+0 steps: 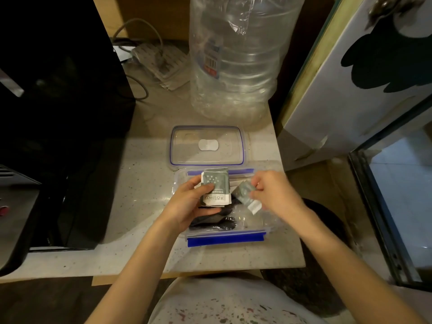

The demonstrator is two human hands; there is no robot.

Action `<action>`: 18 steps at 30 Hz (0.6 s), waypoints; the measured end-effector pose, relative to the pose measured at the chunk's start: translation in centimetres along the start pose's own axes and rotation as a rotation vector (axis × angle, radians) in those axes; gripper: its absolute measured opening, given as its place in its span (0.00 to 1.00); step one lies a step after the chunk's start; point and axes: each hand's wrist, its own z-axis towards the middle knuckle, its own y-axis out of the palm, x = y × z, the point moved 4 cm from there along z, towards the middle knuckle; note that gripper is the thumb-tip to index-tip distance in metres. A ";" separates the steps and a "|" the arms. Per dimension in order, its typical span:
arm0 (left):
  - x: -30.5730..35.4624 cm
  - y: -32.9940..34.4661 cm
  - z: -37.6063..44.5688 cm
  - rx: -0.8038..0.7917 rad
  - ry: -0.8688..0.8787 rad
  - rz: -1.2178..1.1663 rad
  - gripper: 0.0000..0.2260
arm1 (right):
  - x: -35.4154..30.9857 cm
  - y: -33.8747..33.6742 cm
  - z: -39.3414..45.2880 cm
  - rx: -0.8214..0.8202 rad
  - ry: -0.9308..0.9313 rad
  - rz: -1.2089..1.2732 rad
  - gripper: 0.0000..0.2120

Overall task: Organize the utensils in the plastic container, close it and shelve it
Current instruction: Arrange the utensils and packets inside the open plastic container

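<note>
Over the open container (225, 232), the left hand (187, 206) grips a stack of packets (216, 190) while the right hand (273, 192) pinches one more packet (247, 195) beside it. Black plastic utensils (215, 223) lie inside. Loose packets could slide off the stack and spill. The lid (207, 146) lies just behind; the desk (145, 183) edge is near, and a big bottle (236, 54) crowds the back.

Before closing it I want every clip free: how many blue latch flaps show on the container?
2: the near flap at the container's front edge, the far flap beside the lid. Side ones may be hidden.
</note>
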 end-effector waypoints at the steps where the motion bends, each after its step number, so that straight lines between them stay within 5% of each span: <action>1: -0.1 0.0 0.0 -0.003 0.004 0.002 0.09 | 0.1 -1.2 0.0 0.074 0.011 0.109 0.05; 6: -0.6 1.0 0.3 -0.005 0.005 0.009 0.10 | -0.1 -2.9 -0.7 0.081 0.133 0.638 0.10; 18: -1.2 2.8 0.6 -0.056 -0.023 -0.063 0.07 | 0.2 0.4 -0.5 -0.047 0.158 0.668 0.14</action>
